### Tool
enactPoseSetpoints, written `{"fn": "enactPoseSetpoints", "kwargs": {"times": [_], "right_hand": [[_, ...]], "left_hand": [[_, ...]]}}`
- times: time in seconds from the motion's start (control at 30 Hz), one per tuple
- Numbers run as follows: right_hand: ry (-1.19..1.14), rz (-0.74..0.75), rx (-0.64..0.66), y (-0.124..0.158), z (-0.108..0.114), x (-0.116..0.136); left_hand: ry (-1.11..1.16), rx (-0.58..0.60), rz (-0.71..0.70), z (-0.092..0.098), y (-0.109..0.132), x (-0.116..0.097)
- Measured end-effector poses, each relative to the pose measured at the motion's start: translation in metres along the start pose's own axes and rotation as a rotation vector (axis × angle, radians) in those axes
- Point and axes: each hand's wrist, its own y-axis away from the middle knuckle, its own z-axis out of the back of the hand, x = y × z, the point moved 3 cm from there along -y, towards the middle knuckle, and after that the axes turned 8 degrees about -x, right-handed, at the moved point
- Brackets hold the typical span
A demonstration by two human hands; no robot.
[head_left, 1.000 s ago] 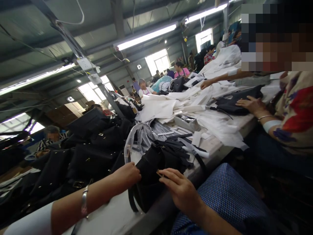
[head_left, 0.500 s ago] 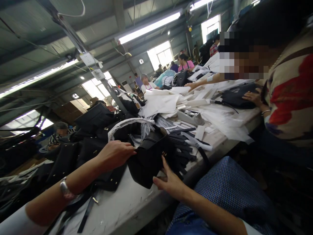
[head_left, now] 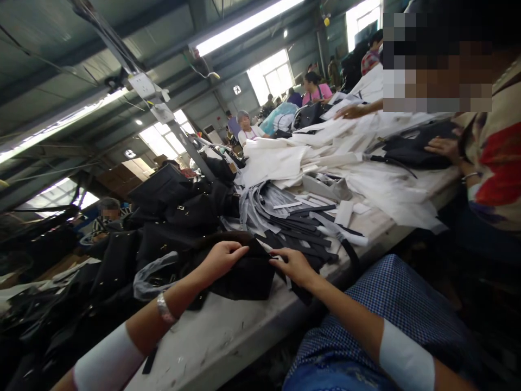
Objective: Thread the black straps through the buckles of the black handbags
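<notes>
A black handbag (head_left: 248, 279) lies tipped on the near edge of the white worktable (head_left: 203, 336). Its handle (head_left: 142, 277), wrapped in clear plastic, extends to the left behind my left forearm. My left hand (head_left: 222, 259) is closed with thumb and fingers on the bag's upper edge. At the bag's right corner my right hand (head_left: 296, 266) pinches the edge between thumb and fingers. Part of the bag is hidden by my left hand and wrist.
Black bags (head_left: 158, 244) are heaped on the left. Beyond my hands lie dark straps (head_left: 293, 222) and white sheets (head_left: 277, 163). A co-worker's hand (head_left: 443, 149) rests on a black piece at the right. Blue checked cloth (head_left: 378, 309) covers my lap.
The bag has turned onto its side, its handle swinging from the top to the left. My right hand has moved from its front up to the right corner; my left hand shifted right.
</notes>
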Motion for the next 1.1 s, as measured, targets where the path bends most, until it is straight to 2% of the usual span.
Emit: {"fn": "enactPoseSetpoints", "kwargs": {"times": [0.13,0.3,0.4,0.53,0.67,0.93,1.1], "right_hand": [[0.036,0.041,0.022,0.024,0.018,0.017],[-0.009,0.027,-0.040,0.034,0.027,0.046],[-0.032,-0.046,-0.032,0.038,0.026,0.048],[-0.022,-0.094,0.006,0.046,0.022,0.050],[-0.038,-0.127,0.008,0.053,0.011,0.054],[-0.275,-0.286,-0.022,0.057,-0.011,0.052],[-0.258,-0.250,-0.045,0.060,-0.012,0.054]], "left_hand": [[0.124,0.111,0.086,-0.031,-0.005,0.006],[0.205,0.230,0.125,-0.047,-0.015,-0.009],[0.137,0.281,0.059,-0.043,-0.015,-0.018],[-0.062,0.384,-0.058,-0.022,-0.001,-0.029],[-0.235,0.404,-0.079,-0.006,0.013,-0.030],[-0.139,0.361,-0.059,-0.009,0.011,-0.014],[0.002,0.362,-0.003,-0.011,0.019,-0.014]]}}
